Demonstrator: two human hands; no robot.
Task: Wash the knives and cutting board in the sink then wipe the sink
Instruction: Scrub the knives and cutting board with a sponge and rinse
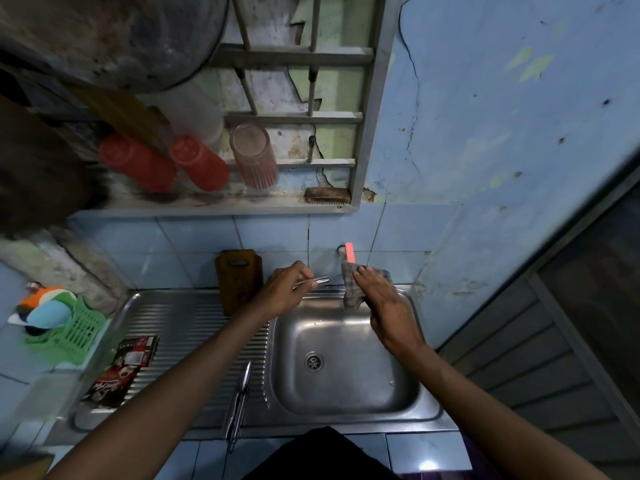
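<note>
**Knife and cloth meet under the tap**

Blue tiles back a steel sink low in the frame's centre, its ribbed drainboard to the left. From the head view, the left hand grips a knife, blade pointing right toward the tap, likely for rinsing. The right hand holds a checked cloth just below the spout, probably to wet it. Another knife lies on the drainboard near the bottom. Leaning on the tiles, apparently to drain, the cutting board stands left of the hands.
</note>
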